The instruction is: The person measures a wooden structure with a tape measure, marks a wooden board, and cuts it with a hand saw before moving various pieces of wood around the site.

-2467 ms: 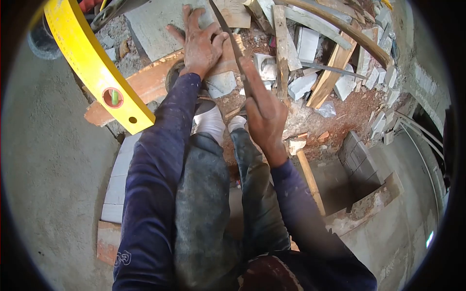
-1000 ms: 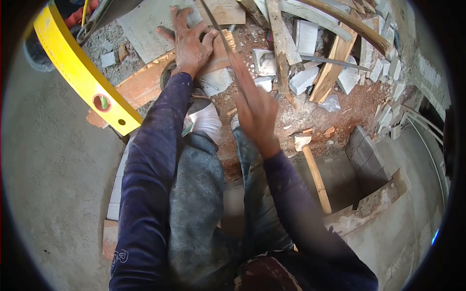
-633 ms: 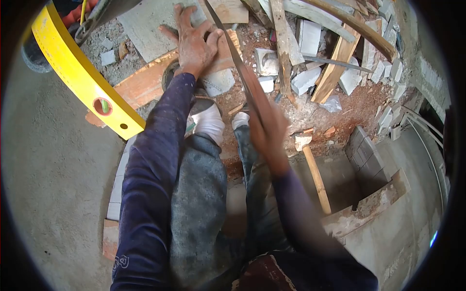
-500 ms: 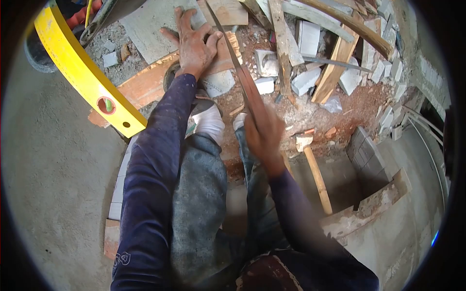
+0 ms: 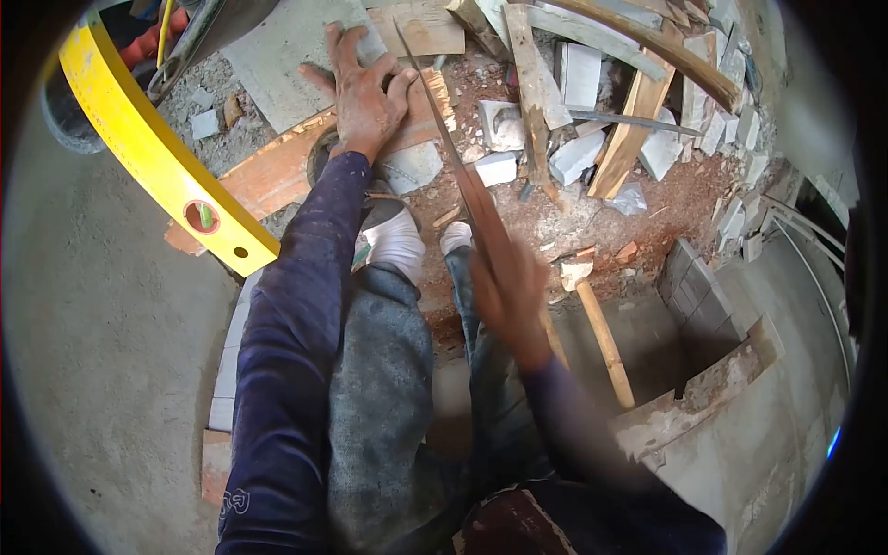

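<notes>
My left hand [image 5: 363, 88] lies flat, fingers spread, pressing an orange-brown wooden board [image 5: 268, 166] down onto rubble. My right hand [image 5: 507, 287], blurred with motion, grips the handle of a hand saw [image 5: 453, 148]. The saw's long thin blade runs up and to the left from that hand and meets the board's right end just beside my left fingers. My legs and white socks are below the board.
A yellow spirit level [image 5: 148, 148] leans at the left. A hammer with a wooden handle [image 5: 597, 324] lies at the right, beside a small brick basin [image 5: 712, 361]. Planks [image 5: 638, 120], broken white blocks [image 5: 573, 157] and red brick dust cover the ground beyond. Grey cement wall at left.
My right hand has pulled the saw back toward me and downward since half a second ago, after a forward stroke earlier. The left hand stays pressed on the board.
</notes>
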Available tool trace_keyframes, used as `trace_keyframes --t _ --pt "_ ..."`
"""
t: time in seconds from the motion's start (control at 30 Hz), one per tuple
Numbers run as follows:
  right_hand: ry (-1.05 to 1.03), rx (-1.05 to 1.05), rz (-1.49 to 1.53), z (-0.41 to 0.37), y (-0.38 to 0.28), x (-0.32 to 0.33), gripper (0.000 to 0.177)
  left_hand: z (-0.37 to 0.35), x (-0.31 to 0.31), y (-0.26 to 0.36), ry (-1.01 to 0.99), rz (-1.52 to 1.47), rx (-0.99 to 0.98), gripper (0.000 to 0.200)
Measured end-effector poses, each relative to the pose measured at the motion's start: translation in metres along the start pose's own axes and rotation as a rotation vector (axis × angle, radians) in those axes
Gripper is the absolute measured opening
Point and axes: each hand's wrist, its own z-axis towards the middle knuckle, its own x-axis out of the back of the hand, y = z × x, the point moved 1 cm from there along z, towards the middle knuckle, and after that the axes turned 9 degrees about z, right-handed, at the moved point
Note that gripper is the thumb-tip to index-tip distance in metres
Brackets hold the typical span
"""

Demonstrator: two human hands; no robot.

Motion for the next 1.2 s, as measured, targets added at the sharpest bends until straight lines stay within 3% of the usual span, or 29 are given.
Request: trace_keyframes --t 0.07,0.1,0.17,0.3,0.33,0.4,0.43,0.5,0.57,0.67,0.73,0.8,0.9,0.97,1.0,1.07,1.13,1.2 --pt "-0.200 -0.403 0.181 -0.029 -0.041 0.058 0.047 -0.009 0.002 -0.002 -0.004 -0.006 0.012 0.026" --pt "-0.202 -0.392 0.186 -0.026 -0.048 0.067 0.047 -0.005 0.003 -0.001 -0.013 0.001 0.015 0.026" --pt "-0.366 -0.569 0.192 -0.026 -0.056 0.074 0.065 -0.004 0.002 -0.002 -0.018 -0.004 0.010 0.028" --pt "0.045 0.153 -0.038 0.024 0.039 -0.042 0.042 -0.006 0.000 -0.004 0.036 0.018 -0.026 0.028" --pt "0.060 0.176 -0.025 0.033 0.037 -0.045 0.042 0.000 0.004 -0.009 0.058 0.038 -0.033 0.028" --pt "0.002 0.054 -0.026 0.033 0.032 -0.036 0.032 -0.004 0.004 -0.001 0.002 0.017 -0.001 0.026" --pt "0.134 0.112 -0.035 0.004 0.027 -0.020 0.044 0.001 0.001 0.005 0.013 0.004 -0.006 0.026" --pt "-0.145 -0.209 0.113 -0.014 -0.030 0.046 0.059 -0.002 0.002 0.003 -0.007 -0.007 0.014 0.023" --pt "-0.341 -0.373 0.082 -0.044 -0.053 0.087 0.071 -0.003 0.003 -0.001 -0.055 -0.019 0.039 0.018" --pt "-0.252 -0.319 0.124 -0.012 -0.045 0.053 0.057 -0.004 0.003 0.001 -0.024 0.004 0.033 0.022" --pt "-0.021 -0.065 0.095 0.015 0.014 -0.015 0.038 -0.009 -0.002 -0.001 -0.018 -0.006 0.011 0.022" --pt "0.096 -0.086 0.193 0.051 0.022 -0.044 0.032 0.000 0.002 -0.008 0.023 0.018 -0.028 0.023" --pt "0.063 -0.068 0.092 -0.001 -0.004 0.004 0.033 0.001 0.001 0.002 -0.006 0.006 0.013 0.023" --pt "-0.188 -0.310 0.063 -0.040 -0.040 0.060 0.048 -0.006 0.004 0.001 -0.042 -0.001 0.040 0.023" --pt "-0.189 -0.306 0.062 -0.028 -0.053 0.070 0.048 -0.004 0.004 0.000 -0.052 -0.002 0.048 0.023" --pt "-0.341 -0.698 0.207 -0.010 -0.073 0.080 0.045 -0.005 0.004 -0.003 -0.038 -0.002 0.046 0.023" --pt "-0.138 -0.222 0.027 -0.019 -0.021 0.019 0.044 -0.009 0.001 -0.002 -0.036 -0.020 0.035 0.024" --pt "0.038 0.172 -0.290 -0.018 0.091 -0.085 0.042 -0.007 0.001 -0.005 0.004 -0.024 0.020 0.025"
